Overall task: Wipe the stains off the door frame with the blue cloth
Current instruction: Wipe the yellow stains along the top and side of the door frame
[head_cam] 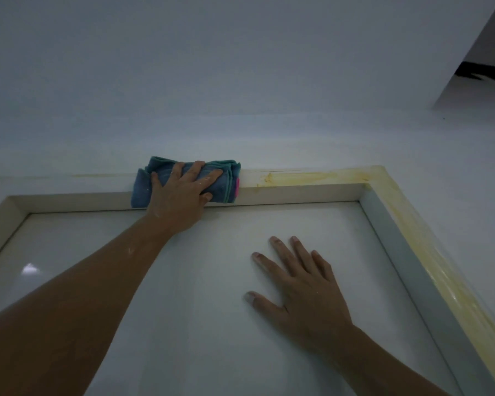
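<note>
I look up at the top of a white door frame [69,200]. My left hand [180,195] presses a folded blue cloth [143,190] with a pink tag flat against the top rail, near its middle. Yellow stains [306,176] smear the rail to the right of the cloth, run round the top right corner and continue down the right jamb [429,252]. The rail left of the cloth looks mostly white, with a faint yellow line along its upper edge. My right hand [300,287] lies flat with fingers spread on the glossy white door panel [212,324], holding nothing.
Pale wall [212,81] rises above the frame. A dark angled surface [486,61] shows at the top right corner. A light reflection glints on the door panel at the left.
</note>
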